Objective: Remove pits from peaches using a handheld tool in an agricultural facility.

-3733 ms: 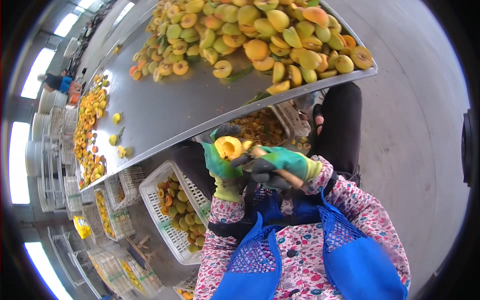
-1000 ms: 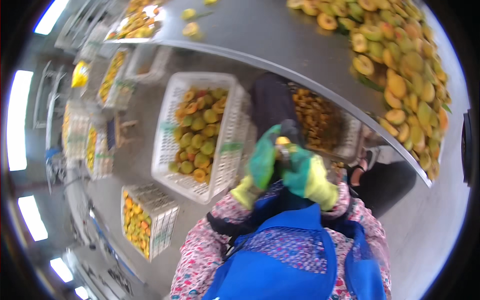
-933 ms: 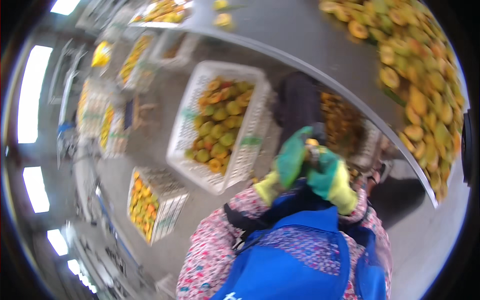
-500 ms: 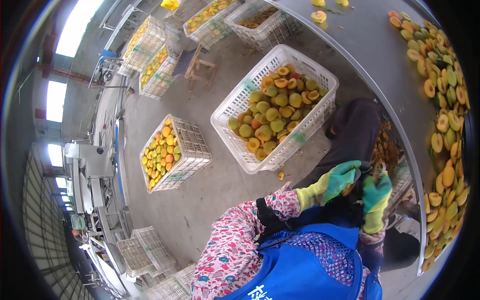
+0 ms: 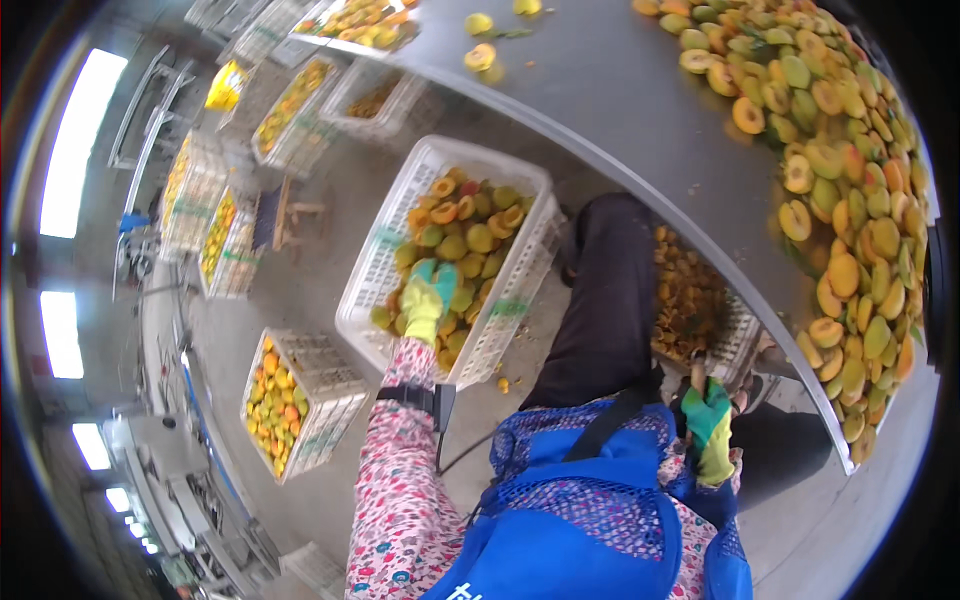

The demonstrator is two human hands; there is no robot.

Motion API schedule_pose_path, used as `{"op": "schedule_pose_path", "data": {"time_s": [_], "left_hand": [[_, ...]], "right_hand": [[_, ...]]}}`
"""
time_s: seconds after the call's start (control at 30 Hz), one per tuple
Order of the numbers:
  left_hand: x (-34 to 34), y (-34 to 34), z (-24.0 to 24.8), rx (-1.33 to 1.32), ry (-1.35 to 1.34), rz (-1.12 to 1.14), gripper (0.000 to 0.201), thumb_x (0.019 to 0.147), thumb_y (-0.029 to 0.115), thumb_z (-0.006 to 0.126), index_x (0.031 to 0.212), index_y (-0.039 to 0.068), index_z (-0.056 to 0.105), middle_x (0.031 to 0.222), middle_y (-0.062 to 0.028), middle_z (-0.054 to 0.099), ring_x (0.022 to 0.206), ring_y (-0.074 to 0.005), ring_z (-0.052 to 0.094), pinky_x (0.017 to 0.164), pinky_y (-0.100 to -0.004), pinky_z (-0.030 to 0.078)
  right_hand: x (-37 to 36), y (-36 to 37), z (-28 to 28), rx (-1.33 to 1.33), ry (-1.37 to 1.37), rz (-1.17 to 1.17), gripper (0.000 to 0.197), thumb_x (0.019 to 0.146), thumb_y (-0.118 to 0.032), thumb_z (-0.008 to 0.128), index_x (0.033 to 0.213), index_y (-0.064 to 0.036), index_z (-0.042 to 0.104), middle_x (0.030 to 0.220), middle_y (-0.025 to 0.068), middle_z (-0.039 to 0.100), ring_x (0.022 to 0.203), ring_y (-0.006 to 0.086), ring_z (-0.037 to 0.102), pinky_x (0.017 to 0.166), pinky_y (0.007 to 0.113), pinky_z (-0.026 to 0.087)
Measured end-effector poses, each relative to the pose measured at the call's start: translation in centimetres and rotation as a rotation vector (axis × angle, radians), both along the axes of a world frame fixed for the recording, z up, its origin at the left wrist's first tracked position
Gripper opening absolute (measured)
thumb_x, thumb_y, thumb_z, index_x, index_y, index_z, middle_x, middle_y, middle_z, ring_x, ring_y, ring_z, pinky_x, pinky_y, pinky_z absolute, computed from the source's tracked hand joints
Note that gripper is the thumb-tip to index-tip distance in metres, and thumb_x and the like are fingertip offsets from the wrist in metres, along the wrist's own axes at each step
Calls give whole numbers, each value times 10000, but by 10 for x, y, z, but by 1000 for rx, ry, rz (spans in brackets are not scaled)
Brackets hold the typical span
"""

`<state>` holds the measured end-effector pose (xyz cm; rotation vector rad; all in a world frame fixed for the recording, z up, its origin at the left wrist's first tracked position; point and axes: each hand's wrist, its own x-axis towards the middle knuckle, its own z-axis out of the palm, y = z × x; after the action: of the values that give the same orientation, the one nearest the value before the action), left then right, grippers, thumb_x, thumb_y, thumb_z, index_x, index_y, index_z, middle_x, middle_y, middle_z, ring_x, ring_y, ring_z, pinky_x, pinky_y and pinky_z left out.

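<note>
Fruit halves (image 5: 480, 238), yellow-green and several with cut faces showing, lie heaped in the white crate (image 5: 375, 262) on the floor to the person's left, and the left hand (image 5: 428, 287) is now down on them. Half a second ago both gloved hands were together over the lap; now they are well apart, so the close two-handed work appears to have given way to a reach into the crate. The left fingers are down among the fruit, and whether they grip a piece cannot be told. The right hand (image 5: 708, 418) is beside the lap, closed around what looks like a wooden-handled tool (image 5: 697, 371), which seems kept in hand rather than put aside. Just beyond it, under the table's edge, a bin (image 5: 740, 336) holds brownish pieces (image 5: 688, 318). Above, the metal table (image 5: 620, 110) carries a large fruit pile (image 5: 850, 200). Farther left, a smaller crate (image 5: 332, 388) of fruit stands apart from the first
</note>
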<state>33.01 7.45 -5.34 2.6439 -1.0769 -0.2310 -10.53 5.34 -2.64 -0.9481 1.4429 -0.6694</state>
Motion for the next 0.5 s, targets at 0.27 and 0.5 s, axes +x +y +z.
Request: {"op": "schedule_pose_path", "data": {"time_s": [0.27,0.5], "left_hand": [[-118,-145,49,-825,369,-537,282,817,35,569,1092,-26,582,1028,-146,630,942,-274,608,820,-351,494],[-284,-298,68,-833,177,-992,316,775,153,668,1083,98,626,994,-116,647,961,-319,601,819,-377,490]], "right_hand": [[-31,-3,-28,-828,799,648,276,783,-115,577,1036,-5,579,987,264,567,874,394,560,691,441,464],[-25,-1,0,100,110,-50,300,807,-258,577,980,-14,565,827,191,611,745,312,587,685,381,450]]}}
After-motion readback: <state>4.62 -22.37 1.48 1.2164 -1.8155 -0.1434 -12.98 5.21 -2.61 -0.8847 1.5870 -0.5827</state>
